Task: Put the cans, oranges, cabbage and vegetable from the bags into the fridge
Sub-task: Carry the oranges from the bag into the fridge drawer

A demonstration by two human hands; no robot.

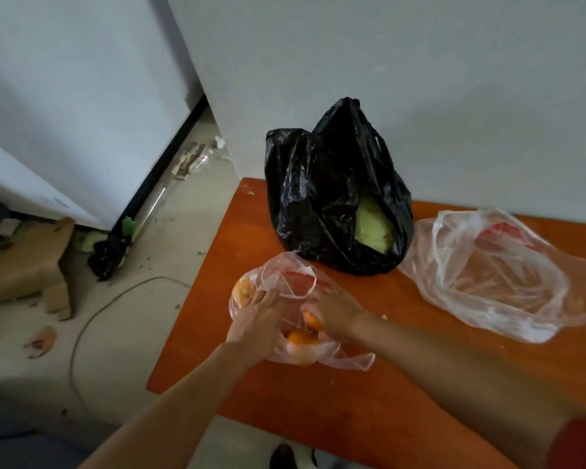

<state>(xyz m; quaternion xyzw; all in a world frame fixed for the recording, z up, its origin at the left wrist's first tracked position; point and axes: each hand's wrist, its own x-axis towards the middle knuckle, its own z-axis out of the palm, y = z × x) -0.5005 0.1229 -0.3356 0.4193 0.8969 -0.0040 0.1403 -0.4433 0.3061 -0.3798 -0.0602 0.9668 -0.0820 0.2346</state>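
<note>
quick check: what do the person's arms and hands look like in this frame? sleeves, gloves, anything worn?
Both forearms are bare, and the left hand and right hand are bare too: no gloves, and no watch, ring or band that I can make out, though the frame is soft. The only clothing on an arm is a red sleeve at the right upper arm, bottom right corner. No left sleeve in view.

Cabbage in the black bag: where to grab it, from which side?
Take the cabbage by its rounded sides, reaching in from the front right, probably with both hands. The black bag gapes only there, showing the pale green head; its knotted top covers the rest.
</note>
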